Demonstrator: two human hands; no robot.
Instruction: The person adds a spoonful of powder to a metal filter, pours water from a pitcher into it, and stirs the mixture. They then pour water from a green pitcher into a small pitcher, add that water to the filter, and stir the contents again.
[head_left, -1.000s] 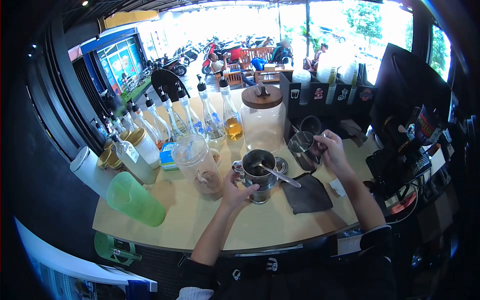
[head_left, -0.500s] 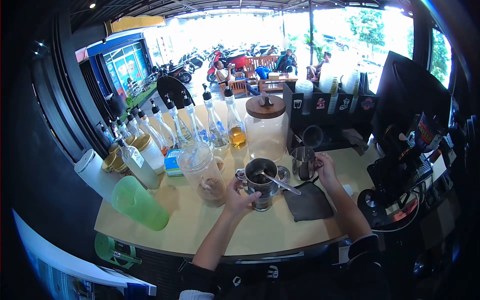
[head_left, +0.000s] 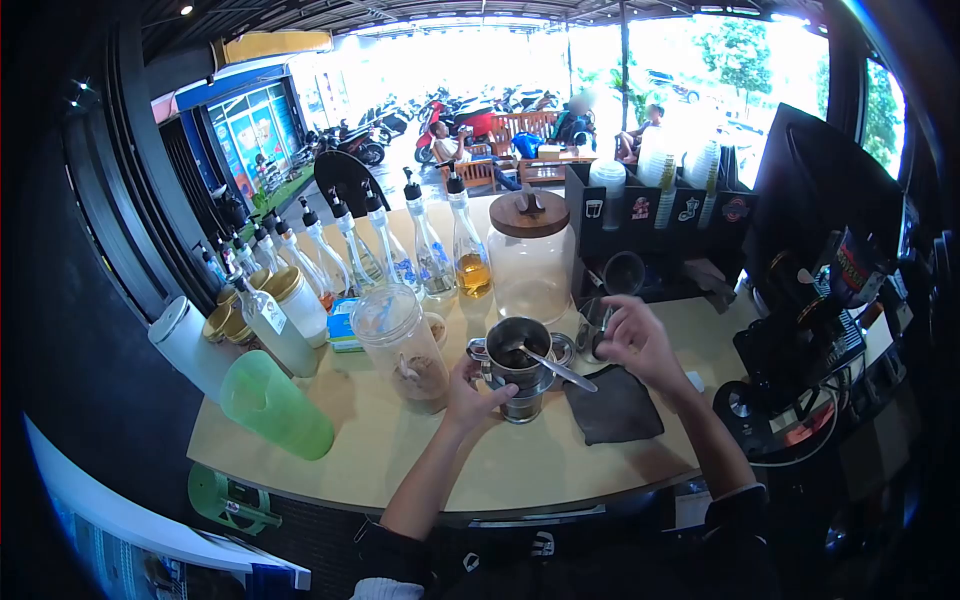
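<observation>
My left hand [head_left: 470, 395] grips the side of a steel cup [head_left: 518, 362] that stands on the tan counter [head_left: 520, 450]. A metal spoon [head_left: 557, 368] leans in the cup, its handle pointing right. My right hand [head_left: 632, 338] hovers with fingers apart just right of the cup and in front of a small steel pitcher [head_left: 596, 326], holding nothing. A dark cloth [head_left: 612, 405] lies below that hand.
A clear jar of brown powder [head_left: 404, 347] stands left of the cup, a large glass jar with a wooden lid [head_left: 530, 255] behind it. Syrup bottles [head_left: 420, 240] line the back left. A green jug [head_left: 272, 403] lies tipped at left. A black organiser [head_left: 660, 215] and machine [head_left: 810, 300] stand right.
My right hand has let go of the steel pitcher, which now stands on the counter, and moved left toward the cup. My left hand has stayed on the cup.
</observation>
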